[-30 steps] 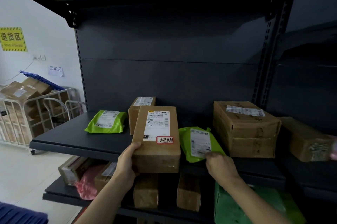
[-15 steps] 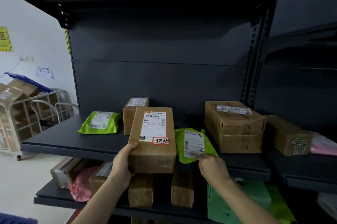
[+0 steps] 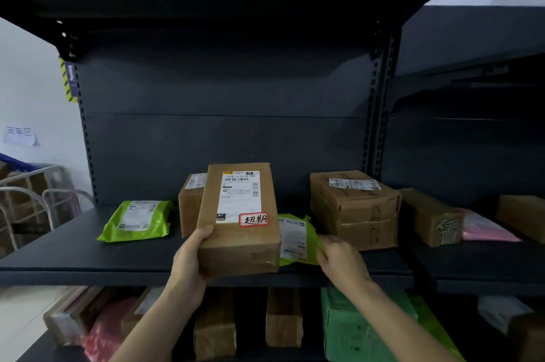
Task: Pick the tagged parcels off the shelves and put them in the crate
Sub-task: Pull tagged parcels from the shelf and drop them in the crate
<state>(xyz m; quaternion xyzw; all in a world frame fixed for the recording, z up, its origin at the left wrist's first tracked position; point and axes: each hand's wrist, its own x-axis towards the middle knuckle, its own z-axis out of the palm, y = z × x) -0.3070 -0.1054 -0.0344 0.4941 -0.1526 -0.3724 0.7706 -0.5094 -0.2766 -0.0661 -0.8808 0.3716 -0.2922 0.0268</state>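
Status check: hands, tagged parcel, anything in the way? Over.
Left hand grips tagged brown box, tilted up at front of shelf. Right hand pinches green mailer beside it. Crate not in view; nothing blocks the box.

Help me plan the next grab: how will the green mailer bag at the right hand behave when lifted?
Probably floppy: the green mailer bag is wrinkled and lies flat on the shelf, so it should droop where the right hand pinches it. Likely light, being thin. Its glossy film may slip; the tagged cardboard box in the left hand overlaps it.

brown cardboard parcel [image 3: 239,220] | glossy green plastic mailer [image 3: 296,240] | seemingly matt metal shelf [image 3: 88,255]
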